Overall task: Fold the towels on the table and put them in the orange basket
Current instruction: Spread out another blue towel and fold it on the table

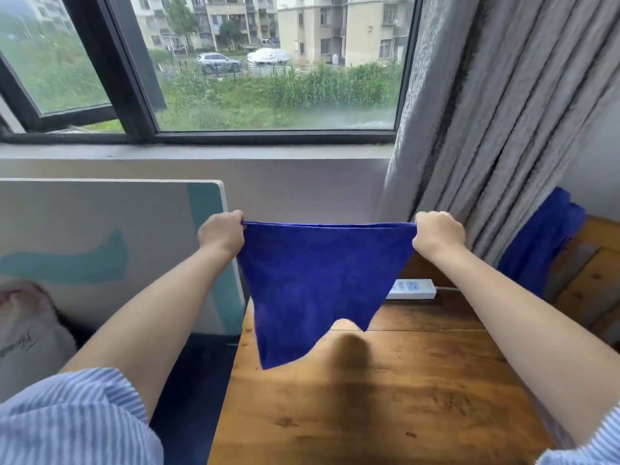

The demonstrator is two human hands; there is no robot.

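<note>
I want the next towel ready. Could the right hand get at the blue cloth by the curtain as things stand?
Probably not yet: the right hand grips a corner of the blue towel, held up with the left hand. The blue cloth lies unobstructed.

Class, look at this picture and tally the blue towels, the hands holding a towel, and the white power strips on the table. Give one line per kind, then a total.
Blue towels: 2, the held towel and a second towel draped at the right.
Hands gripping the held towel: 2, left hand and right hand.
White power strip: 1.
Total: 5.
</note>
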